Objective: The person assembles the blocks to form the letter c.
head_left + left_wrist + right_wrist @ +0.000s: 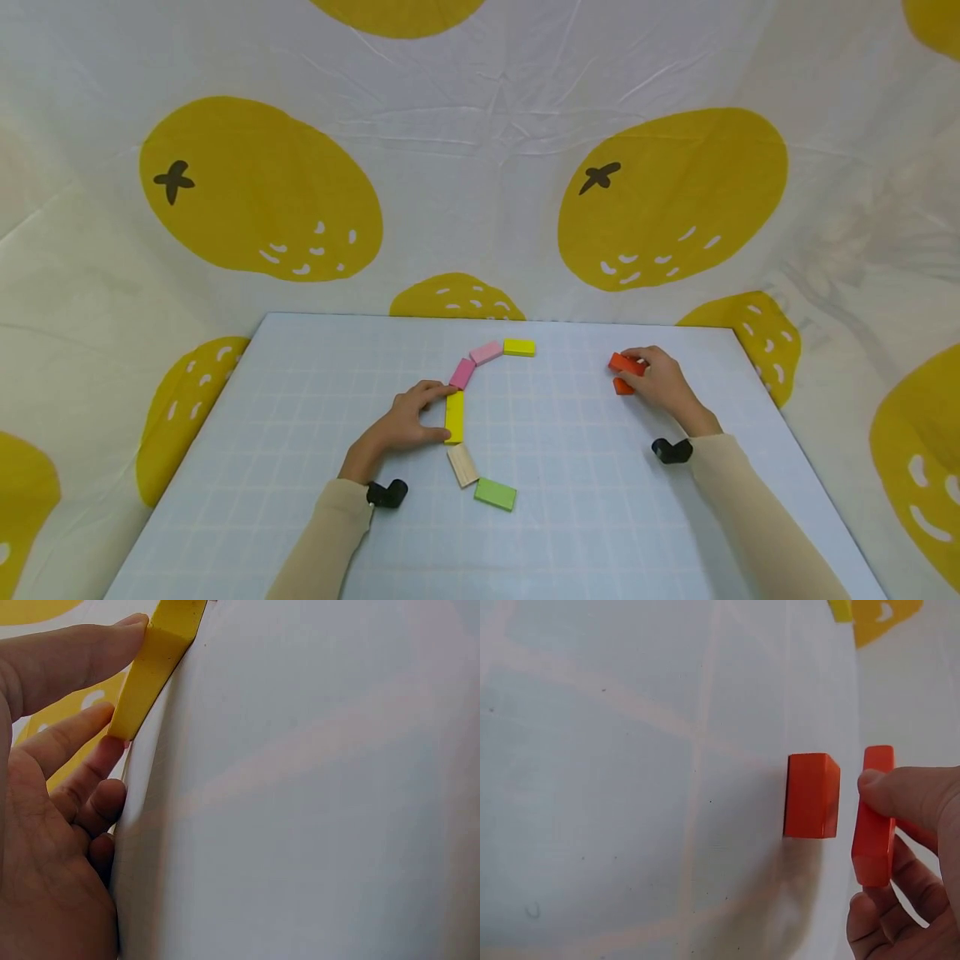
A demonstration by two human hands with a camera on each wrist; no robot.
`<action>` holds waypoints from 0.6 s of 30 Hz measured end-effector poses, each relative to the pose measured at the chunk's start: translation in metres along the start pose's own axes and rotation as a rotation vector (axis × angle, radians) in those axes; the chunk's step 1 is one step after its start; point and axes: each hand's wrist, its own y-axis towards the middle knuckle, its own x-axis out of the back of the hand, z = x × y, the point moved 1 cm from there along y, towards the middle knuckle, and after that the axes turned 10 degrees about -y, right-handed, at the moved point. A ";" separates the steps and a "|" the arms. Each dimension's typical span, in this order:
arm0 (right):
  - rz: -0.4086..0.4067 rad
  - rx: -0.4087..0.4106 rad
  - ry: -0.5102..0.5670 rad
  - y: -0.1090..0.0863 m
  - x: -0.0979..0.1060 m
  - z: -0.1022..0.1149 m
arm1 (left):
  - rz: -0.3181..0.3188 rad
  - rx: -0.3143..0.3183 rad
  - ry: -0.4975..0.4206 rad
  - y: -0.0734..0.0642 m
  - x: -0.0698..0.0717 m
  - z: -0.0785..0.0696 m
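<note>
My left hand [401, 423] pinches a yellow block [454, 416] lengthwise, thumb at its near end and a finger at its far end. That block stands in a curved row: a dark pink block [462, 373], a light pink block [487, 352] and another yellow block [519, 347] lead off beyond it, while a bare wood block [462, 465] and a green block [495, 493] lie nearer. At the right, my right hand [660, 379] holds an orange block [875, 817] between thumb and fingers, raised off the table. Below it on the table sits a second orange block [810, 796].
A pale blue table [570, 533] with a faint white grid carries all the blocks. Behind and at both sides hangs a white cloth [465, 183] printed with yellow fruit. Each wrist wears a small black camera [387, 493].
</note>
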 end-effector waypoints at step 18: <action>-0.060 0.086 -0.005 -0.018 -0.004 0.011 | -0.004 0.002 0.021 0.001 -0.001 0.002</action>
